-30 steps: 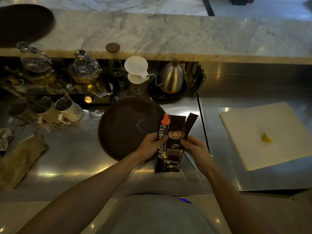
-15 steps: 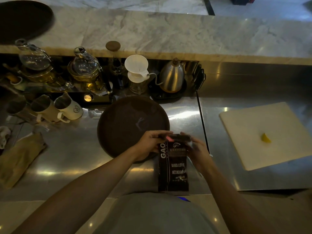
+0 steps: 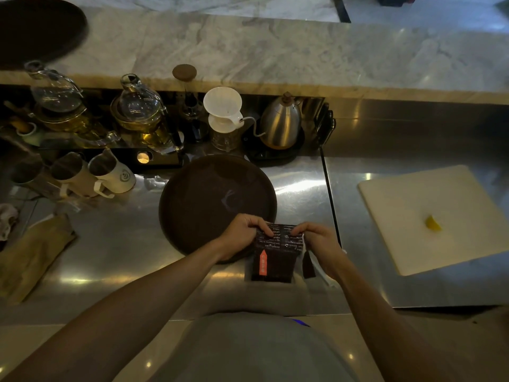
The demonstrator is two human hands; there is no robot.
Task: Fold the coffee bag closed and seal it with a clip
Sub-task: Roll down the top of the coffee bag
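The small print on the dark foil coffee bag (image 3: 278,250) is unreadable; the round dark tray (image 3: 35,28) at top left is cut off by the edge.

Both hands pinch the top of the dark coffee bag (image 3: 276,252), the left hand (image 3: 242,232) at its left corner and the right hand (image 3: 321,241) at its right, with the top folded toward the person. A round brown tray (image 3: 198,199) lies just beyond the left hand; a white cutting board (image 3: 429,216) sits well right of the right hand.
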